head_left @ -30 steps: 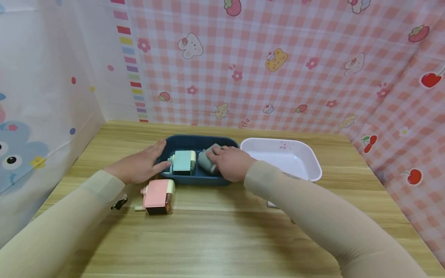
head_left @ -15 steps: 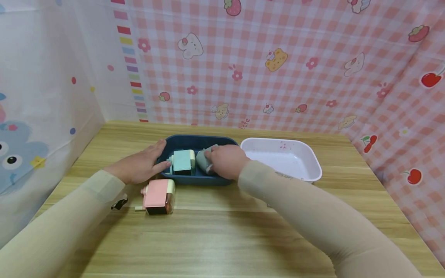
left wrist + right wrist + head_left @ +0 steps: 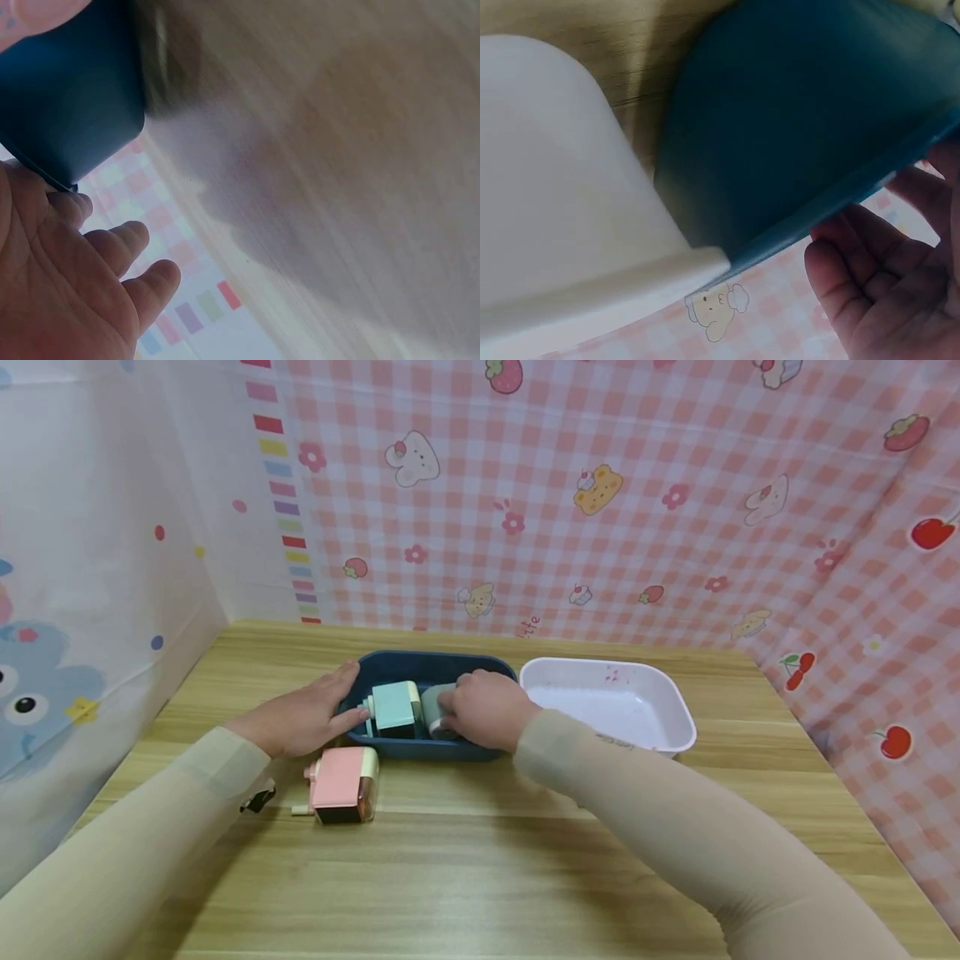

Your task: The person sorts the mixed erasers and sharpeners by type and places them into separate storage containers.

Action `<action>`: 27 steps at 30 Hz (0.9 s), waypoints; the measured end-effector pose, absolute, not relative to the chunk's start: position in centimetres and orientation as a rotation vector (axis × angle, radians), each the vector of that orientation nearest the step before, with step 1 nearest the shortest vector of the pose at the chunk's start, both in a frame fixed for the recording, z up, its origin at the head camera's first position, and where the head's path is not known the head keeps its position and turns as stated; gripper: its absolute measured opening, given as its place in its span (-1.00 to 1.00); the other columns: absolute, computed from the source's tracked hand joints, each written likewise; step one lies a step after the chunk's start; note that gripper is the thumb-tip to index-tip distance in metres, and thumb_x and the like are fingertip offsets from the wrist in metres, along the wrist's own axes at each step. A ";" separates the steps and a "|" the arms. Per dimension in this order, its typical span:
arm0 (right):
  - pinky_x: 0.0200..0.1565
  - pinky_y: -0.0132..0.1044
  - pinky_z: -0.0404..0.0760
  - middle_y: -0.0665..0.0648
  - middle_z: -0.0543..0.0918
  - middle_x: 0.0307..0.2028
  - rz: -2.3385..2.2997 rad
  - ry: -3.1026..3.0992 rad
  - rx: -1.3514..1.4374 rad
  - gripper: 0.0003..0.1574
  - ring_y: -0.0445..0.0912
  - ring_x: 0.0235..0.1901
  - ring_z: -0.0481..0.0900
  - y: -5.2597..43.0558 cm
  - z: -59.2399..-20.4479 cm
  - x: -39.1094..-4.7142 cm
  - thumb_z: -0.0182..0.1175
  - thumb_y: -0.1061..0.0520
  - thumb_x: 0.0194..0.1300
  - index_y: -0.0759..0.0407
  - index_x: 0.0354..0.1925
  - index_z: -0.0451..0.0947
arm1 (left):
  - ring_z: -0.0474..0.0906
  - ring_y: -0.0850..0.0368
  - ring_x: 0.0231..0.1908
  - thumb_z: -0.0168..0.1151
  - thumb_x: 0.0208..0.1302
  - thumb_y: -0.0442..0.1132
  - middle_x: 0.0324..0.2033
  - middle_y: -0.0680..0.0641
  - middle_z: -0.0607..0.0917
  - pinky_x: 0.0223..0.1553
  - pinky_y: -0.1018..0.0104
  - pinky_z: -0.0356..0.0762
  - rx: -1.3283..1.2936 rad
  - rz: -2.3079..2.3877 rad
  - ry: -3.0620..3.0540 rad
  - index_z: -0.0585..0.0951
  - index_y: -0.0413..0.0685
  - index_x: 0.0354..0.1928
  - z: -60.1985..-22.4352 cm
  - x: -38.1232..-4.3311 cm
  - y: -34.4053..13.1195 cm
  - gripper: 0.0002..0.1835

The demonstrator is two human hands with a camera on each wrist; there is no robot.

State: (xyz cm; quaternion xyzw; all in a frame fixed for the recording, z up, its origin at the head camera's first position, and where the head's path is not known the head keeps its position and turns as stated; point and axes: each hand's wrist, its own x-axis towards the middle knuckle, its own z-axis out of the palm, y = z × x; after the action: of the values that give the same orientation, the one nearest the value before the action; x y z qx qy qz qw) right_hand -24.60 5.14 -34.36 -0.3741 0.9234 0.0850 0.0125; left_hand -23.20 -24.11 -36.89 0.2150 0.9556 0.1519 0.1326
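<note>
Your right hand [image 3: 486, 710] gripped the grey-green rounded object [image 3: 435, 706] inside the dark-blue rounded-rectangular tray [image 3: 427, 749]; your left hand [image 3: 296, 713], fingers extended, unclenched, touched the tray's left end.

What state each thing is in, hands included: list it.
Navy tub, upright, occupied.
White tub, upright, partly hidden.
Mint pencil sharpener, inside the navy tub.
Gray-green object, inside the navy tub, partly hidden.
Pink pencil sharpener, outside both tubs.
Left hand, touching the navy tub.
Right hand, gripping the gray-green object.
</note>
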 end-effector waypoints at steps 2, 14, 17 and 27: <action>0.00 -0.11 0.66 0.09 0.74 -0.14 0.246 2.865 -1.203 -0.64 0.00 -0.15 0.62 5.4 -34.3 -24.5 0.15 -0.17 0.60 -0.02 0.07 0.71 | -0.23 -0.34 0.67 -0.21 0.64 0.32 0.69 -0.30 -0.19 0.63 -0.30 -0.13 0.625 0.436 2.774 -0.24 -0.23 0.69 -36.9 -23.2 -24.1 -0.02; 0.66 0.00 0.08 0.19 -0.01 0.70 0.054 2.629 -1.063 -0.08 0.14 0.69 -0.03 6.7 -34.5 -23.4 -0.21 -0.45 0.63 -0.05 0.69 0.03 | -0.23 -0.34 0.67 -0.23 0.64 0.34 0.69 -0.30 -0.20 0.63 -0.30 -0.14 0.631 0.438 2.772 -0.24 -0.23 0.69 -36.8 -23.2 -24.1 -0.01; 0.65 0.02 0.10 0.18 -0.03 0.70 0.071 2.640 -1.058 -0.01 0.15 0.69 -0.03 6.8 -34.5 -22.6 -0.21 -0.52 0.59 -0.06 0.70 0.00 | -0.22 -0.34 0.67 -0.23 0.63 0.35 0.69 -0.30 -0.20 0.63 -0.30 -0.14 0.628 0.437 2.774 -0.24 -0.23 0.69 -36.9 -23.3 -24.1 -0.01; 0.61 0.01 0.22 0.21 0.13 0.66 0.143 2.702 -1.110 0.01 0.17 0.63 0.17 6.8 -34.7 -20.5 -0.22 -0.54 0.56 -0.02 0.67 0.12 | -0.22 -0.33 0.67 -0.24 0.62 0.37 0.69 -0.30 -0.20 0.63 -0.30 -0.13 0.635 0.429 2.777 -0.23 -0.23 0.69 -37.1 -23.4 -24.2 0.00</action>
State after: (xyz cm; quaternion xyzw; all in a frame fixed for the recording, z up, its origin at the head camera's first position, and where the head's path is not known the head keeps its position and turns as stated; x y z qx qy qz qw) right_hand -20.54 6.82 -34.66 -0.3773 0.9185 0.0488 0.1082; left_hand -23.38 -24.20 -37.06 0.2185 0.9558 0.1478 0.1303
